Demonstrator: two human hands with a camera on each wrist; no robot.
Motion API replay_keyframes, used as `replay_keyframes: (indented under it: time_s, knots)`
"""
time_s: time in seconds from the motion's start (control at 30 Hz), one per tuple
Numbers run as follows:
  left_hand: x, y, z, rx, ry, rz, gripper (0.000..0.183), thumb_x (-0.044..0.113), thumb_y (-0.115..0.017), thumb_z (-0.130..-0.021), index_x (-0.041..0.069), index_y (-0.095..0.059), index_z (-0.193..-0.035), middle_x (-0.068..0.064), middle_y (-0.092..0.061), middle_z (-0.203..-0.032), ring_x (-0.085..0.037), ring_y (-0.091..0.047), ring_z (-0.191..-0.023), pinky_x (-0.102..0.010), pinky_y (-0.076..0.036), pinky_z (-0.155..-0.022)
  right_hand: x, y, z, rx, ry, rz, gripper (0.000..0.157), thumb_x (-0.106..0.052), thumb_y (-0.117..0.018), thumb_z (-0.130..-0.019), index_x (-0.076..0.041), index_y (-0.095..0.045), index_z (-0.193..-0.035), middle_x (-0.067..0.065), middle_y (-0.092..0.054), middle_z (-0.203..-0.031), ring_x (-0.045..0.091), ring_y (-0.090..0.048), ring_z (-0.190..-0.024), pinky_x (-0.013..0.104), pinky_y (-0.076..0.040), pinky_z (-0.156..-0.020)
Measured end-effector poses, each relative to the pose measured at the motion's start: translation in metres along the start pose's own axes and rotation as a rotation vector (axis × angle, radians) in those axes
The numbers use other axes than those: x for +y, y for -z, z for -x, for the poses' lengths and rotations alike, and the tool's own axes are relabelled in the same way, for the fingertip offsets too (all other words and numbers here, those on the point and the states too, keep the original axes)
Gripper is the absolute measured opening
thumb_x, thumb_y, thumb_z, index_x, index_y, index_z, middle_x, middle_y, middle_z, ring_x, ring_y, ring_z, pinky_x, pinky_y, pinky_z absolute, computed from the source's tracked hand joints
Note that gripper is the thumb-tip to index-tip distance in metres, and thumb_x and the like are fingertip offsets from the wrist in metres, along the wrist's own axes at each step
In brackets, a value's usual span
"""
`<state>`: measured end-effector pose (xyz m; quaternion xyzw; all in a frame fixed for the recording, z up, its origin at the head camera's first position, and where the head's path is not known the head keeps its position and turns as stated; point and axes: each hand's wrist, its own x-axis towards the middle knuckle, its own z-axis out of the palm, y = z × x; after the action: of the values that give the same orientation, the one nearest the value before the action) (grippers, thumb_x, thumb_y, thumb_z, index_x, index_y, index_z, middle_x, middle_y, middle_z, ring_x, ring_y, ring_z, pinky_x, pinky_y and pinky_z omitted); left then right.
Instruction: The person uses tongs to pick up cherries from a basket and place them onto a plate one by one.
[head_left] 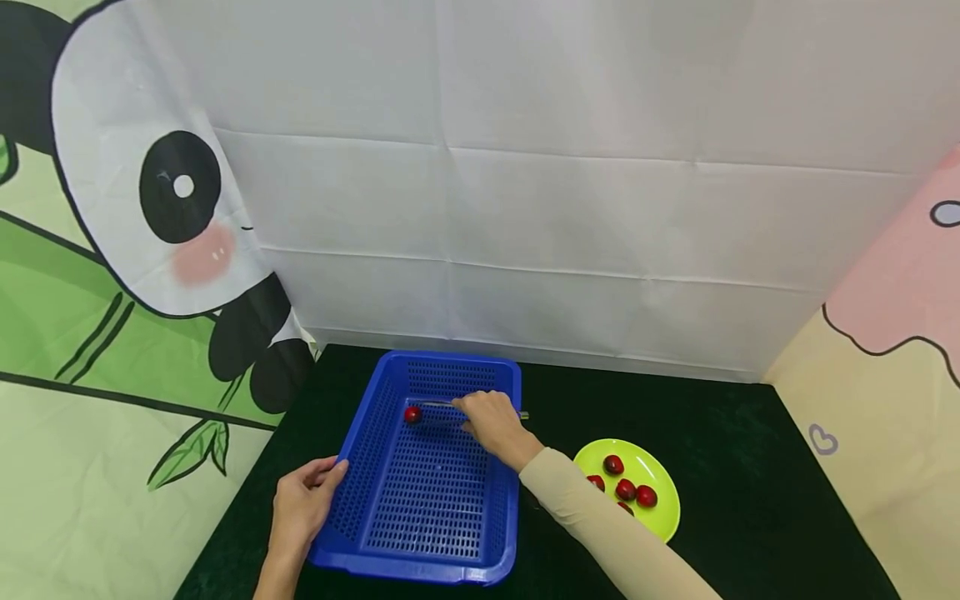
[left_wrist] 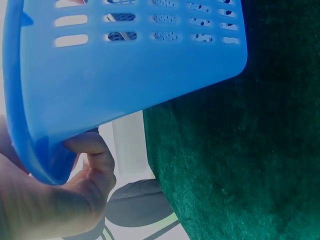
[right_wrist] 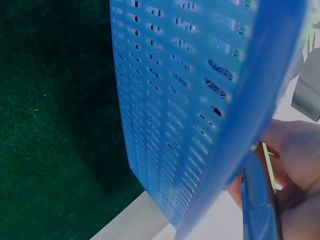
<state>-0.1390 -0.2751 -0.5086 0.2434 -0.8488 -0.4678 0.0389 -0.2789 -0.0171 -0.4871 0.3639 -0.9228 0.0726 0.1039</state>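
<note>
A blue perforated plastic basket (head_left: 427, 492) lies on the dark green table. My left hand (head_left: 302, 504) grips its left rim; the left wrist view shows the fingers (left_wrist: 95, 150) curled at the rim. Over the basket's right half, my right hand (head_left: 491, 421) holds a slim metal utensil (head_left: 435, 403), whose far end reaches left to a red cherry (head_left: 412, 414) inside the basket. Whether the tip touches or carries the cherry, I cannot tell. In the right wrist view the utensil's handle (right_wrist: 259, 200) shows beside the basket rim; its exact kind is unclear.
A lime-green plate (head_left: 660, 521) with several red cherries (head_left: 626, 489) stands right of the basket, partly hidden by my right sleeve (head_left: 600, 525). Behind the dark green tabletop (head_left: 750, 467) hangs a white cloth (head_left: 540, 208); printed cartoon cloths flank both sides.
</note>
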Motion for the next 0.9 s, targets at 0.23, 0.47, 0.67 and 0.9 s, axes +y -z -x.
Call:
replay_keyframes:
  time_s: [0.23, 0.47, 0.67, 0.9]
  knots:
    - [0.000, 0.001, 0.001, -0.003, 0.002, 0.006, 0.050, 0.044, -0.061, -0.091, 0.004, -0.061, -0.121, -0.016, -0.066, -0.103, -0.020, -0.063, -0.082, -0.035, -0.050, -0.070, -0.003, -0.005, -0.002, -0.016, -0.006, -0.004, 0.035, -0.020, -0.077, -0.081, -0.014, -0.070, -0.115, 0.001, -0.071, -0.104, 0.003, -0.041, -0.048, 0.017, -0.038, -0.044]
    - [-0.001, 0.003, 0.001, 0.001, -0.006, 0.014, 0.049, 0.042, -0.061, -0.091, 0.004, -0.062, -0.121, -0.016, -0.066, -0.102, -0.019, -0.063, -0.081, -0.035, -0.051, -0.069, -0.008, -0.007, -0.003, 0.005, -0.008, -0.027, 0.032, -0.018, -0.075, -0.082, -0.011, -0.071, -0.113, 0.003, -0.072, -0.095, 0.004, -0.039, -0.045, 0.016, -0.037, -0.044]
    - [-0.004, 0.009, 0.001, -0.014, -0.007, 0.018, 0.048, 0.041, -0.061, -0.091, 0.004, -0.062, -0.121, -0.016, -0.066, -0.102, -0.019, -0.063, -0.081, -0.034, -0.050, -0.069, -0.017, -0.008, -0.002, 0.003, -0.019, -0.034, 0.026, -0.015, -0.074, -0.083, -0.011, -0.072, -0.108, 0.001, -0.072, -0.085, 0.004, -0.036, -0.043, 0.017, -0.032, -0.040]
    - [-0.007, 0.015, 0.000, -0.014, -0.024, 0.016, 0.047, 0.041, -0.061, -0.091, 0.003, -0.062, -0.120, -0.016, -0.067, -0.102, -0.020, -0.063, -0.081, -0.035, -0.050, -0.069, -0.027, -0.003, -0.003, 0.035, -0.019, -0.022, 0.030, -0.015, -0.076, -0.081, -0.009, -0.072, -0.111, 0.003, -0.072, -0.087, 0.004, -0.031, -0.041, 0.017, -0.026, -0.038]
